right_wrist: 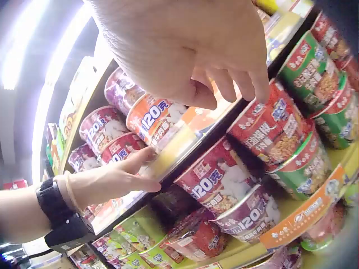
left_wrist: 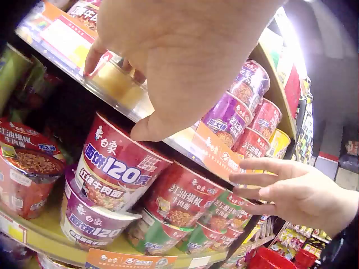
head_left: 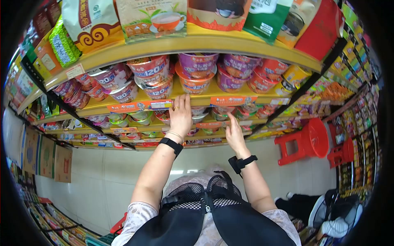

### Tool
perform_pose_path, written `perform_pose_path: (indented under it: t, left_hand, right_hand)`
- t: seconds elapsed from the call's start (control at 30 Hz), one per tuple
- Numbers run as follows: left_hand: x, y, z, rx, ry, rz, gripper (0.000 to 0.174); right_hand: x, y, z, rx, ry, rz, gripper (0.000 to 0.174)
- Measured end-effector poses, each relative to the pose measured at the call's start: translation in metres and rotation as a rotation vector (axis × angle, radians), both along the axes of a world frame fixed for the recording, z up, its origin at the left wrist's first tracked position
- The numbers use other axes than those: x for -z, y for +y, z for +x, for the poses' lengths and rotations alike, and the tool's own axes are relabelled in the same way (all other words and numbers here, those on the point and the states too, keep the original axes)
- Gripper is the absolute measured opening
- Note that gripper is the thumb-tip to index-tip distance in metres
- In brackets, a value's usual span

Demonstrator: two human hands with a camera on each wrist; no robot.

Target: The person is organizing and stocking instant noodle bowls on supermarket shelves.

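Note:
My left hand (head_left: 181,117) rests on the front edge of a yellow shelf (head_left: 200,100), fingers laid forward over the board. In the left wrist view its thumb hangs at the edge, above a red instant noodle bowl (left_wrist: 120,168) stacked on a purple and white one (left_wrist: 92,221). To the right, my right hand (head_left: 234,133) is held in front of the shelf edge with fingers extended and nothing in it. Just behind those fingers, in the right wrist view, is another red noodle bowl (right_wrist: 269,126). Stacked bowls, including an orange one (head_left: 193,85), stand behind the left fingertips.
Bagged goods, one with a teacup picture (head_left: 154,20), line the shelf above. Orange label strips (head_left: 234,101) run along the shelf fronts. Red plastic stools (head_left: 318,137) stand on the floor at right, cardboard boxes (head_left: 62,164) at left. Another person's shoe (head_left: 334,227) shows lower right.

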State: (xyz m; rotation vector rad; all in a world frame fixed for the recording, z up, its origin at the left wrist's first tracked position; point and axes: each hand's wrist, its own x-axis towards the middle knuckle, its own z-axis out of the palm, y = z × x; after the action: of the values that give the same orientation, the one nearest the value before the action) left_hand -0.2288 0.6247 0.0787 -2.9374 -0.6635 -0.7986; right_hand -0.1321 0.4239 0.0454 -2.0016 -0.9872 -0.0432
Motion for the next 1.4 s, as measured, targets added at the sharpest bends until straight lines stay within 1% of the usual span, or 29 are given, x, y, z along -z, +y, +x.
perform_pose_path:
  t: [0.03,0.1,0.13,0.17,0.23,0.3,0.37,0.43,0.5,0.57,0.63,0.67,0.7,0.77,0.8,0.87,0.9,0.97,1.03,1.07,1.1,1.13,1.23,1.27,1.3,1.37,1.4]
  left_hand:
    - [-0.001,0.003,0.001,-0.024,0.019,0.038,0.064]
    - [0.003,0.006,0.004,0.026,0.029,0.038,0.064]
    - [0.004,0.006,0.003,0.036,0.025,0.051,0.065]
    - [0.003,0.008,0.003,0.033,0.013,0.065,0.065]
    - [0.003,0.011,0.004,0.069,0.005,0.062,0.064]
    - [0.004,0.013,-0.003,0.053,-0.015,0.054,0.065]
    - [-0.001,0.013,-0.006,0.062,-0.012,0.023,0.063]
    - [-0.009,0.013,-0.005,0.089,-0.013,-0.029,0.06]
    - [-0.005,0.015,-0.006,0.027,-0.058,-0.031,0.051]
    - [0.001,0.011,-0.003,-0.033,-0.065,-0.024,0.045]
    - [0.004,0.005,0.003,-0.056,-0.137,0.018,0.049]
    - [0.0,0.001,0.005,-0.07,-0.137,0.011,0.048]
    - [-0.004,-0.002,0.006,-0.069,-0.107,-0.045,0.048]
    - [-0.003,-0.007,0.006,-0.072,-0.088,-0.097,0.056]
    - [-0.002,-0.011,0.005,-0.087,-0.092,-0.095,0.056]
    - [-0.001,-0.027,0.001,-0.094,-0.174,-0.1,0.057]
    - [0.009,-0.039,-0.001,-0.115,-0.205,-0.146,0.066]
    - [0.033,-0.069,-0.012,-0.061,-0.205,-0.241,0.07]
    - [0.089,-0.083,-0.018,-0.116,-0.013,-0.29,0.077]
    - [0.107,-0.086,-0.021,-0.225,0.078,-0.408,0.08]
    - [0.12,-0.086,-0.024,-0.334,0.169,-0.527,0.084]
    - [0.132,-0.081,-0.027,-0.428,0.182,-0.707,0.09]
    - [0.149,-0.063,-0.033,-0.495,0.198,-0.713,0.093]
    - [0.141,-0.055,-0.033,-0.495,0.207,-0.662,0.09]
    - [0.138,-0.044,-0.031,-0.501,0.205,-0.661,0.09]
    - [0.128,-0.023,-0.026,-0.483,0.074,-0.652,0.087]
    - [0.117,-0.017,-0.025,-0.458,0.083,-0.65,0.082]
  right_hand:
    - [0.0,-0.008,-0.004,0.018,0.008,-0.004,0.051]
    - [0.003,-0.033,-0.019,0.109,0.082,-0.077,0.046]
    - [0.011,-0.046,-0.028,0.171,0.074,-0.1,0.042]
    - [0.018,-0.058,-0.033,0.198,0.076,-0.103,0.042]
    - [0.032,-0.081,-0.044,0.243,0.247,-0.093,0.041]
    - [0.033,-0.096,-0.059,0.289,0.247,-0.148,0.039]
    - [0.032,-0.106,-0.072,0.329,0.376,-0.187,0.039]
    - [0.042,-0.114,-0.079,0.324,0.4,-0.174,0.038]
    - [0.051,-0.114,-0.082,0.256,0.416,-0.162,0.037]
    - [0.057,-0.116,-0.09,0.234,0.437,-0.185,0.035]
    - [0.056,-0.119,-0.09,0.185,0.433,-0.194,0.034]
    - [0.054,-0.122,-0.088,0.173,0.427,-0.199,0.033]
    - [0.054,-0.124,-0.084,0.15,0.423,-0.197,0.033]
    - [0.053,-0.13,-0.074,0.121,0.434,-0.2,0.034]
    - [0.055,-0.133,-0.069,0.106,0.429,-0.202,0.034]
    - [0.056,-0.139,-0.055,0.075,0.411,-0.239,0.031]
    - [0.055,-0.144,-0.045,0.049,0.406,-0.243,0.031]
    - [0.05,-0.154,-0.026,0.017,0.408,-0.268,0.03]
    - [0.041,-0.163,-0.012,0.009,0.409,-0.294,0.03]
    - [0.037,-0.166,-0.005,0.013,0.412,-0.317,0.029]
    - [0.035,-0.168,0.0,0.001,0.41,-0.32,0.029]
    - [0.034,-0.171,0.004,-0.001,0.4,-0.31,0.028]
    - [0.037,-0.183,0.014,-0.01,0.394,-0.324,0.027]
    - [0.04,-0.186,0.015,-0.003,0.4,-0.342,0.026]
    - [0.041,-0.188,0.016,-0.009,0.398,-0.342,0.026]
    - [0.045,-0.188,0.017,-0.026,0.419,-0.397,0.027]
    - [0.048,-0.188,0.016,-0.032,0.417,-0.396,0.027]
